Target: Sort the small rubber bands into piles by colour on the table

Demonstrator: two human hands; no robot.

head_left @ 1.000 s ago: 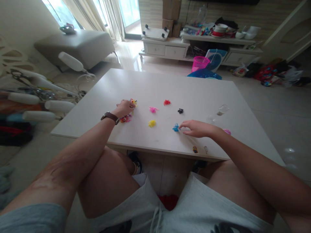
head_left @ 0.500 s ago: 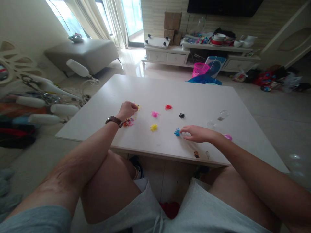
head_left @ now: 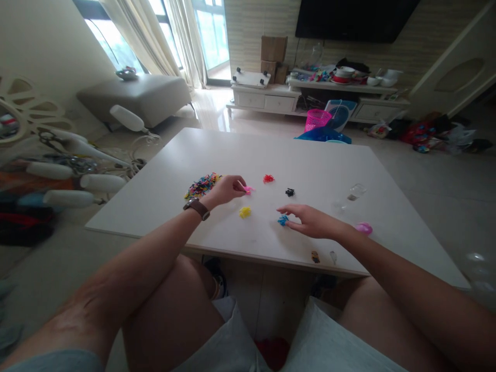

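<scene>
My left hand (head_left: 229,189), with a watch on its wrist, pinches its fingertips together at the edge of a small pink pile of what look like rubber bands (head_left: 248,190). Whatever is between those fingers is too small to make out. Behind that wrist lies a larger mixed-colour heap of rubber bands (head_left: 202,185). My right hand (head_left: 304,219) hovers with thumb and forefinger apart around the blue pile (head_left: 282,220). Separate little piles of yellow (head_left: 245,212), red (head_left: 268,179) and black bands (head_left: 290,192) lie nearby on the white table (head_left: 228,150).
A clear plastic container (head_left: 355,192) lies at the table's right, with a pink object (head_left: 364,228) closer to me. Near the front edge are a small yellow-and-dark figure (head_left: 315,257) and a small clear piece (head_left: 333,257). Beyond the table stands a pink basket (head_left: 316,120).
My left hand has moved right from the mixed heap to the pink pile, uncovering more of the heap. My right hand stays by the blue pile, its fingers spread wider. The view has tilted slightly upward.
</scene>
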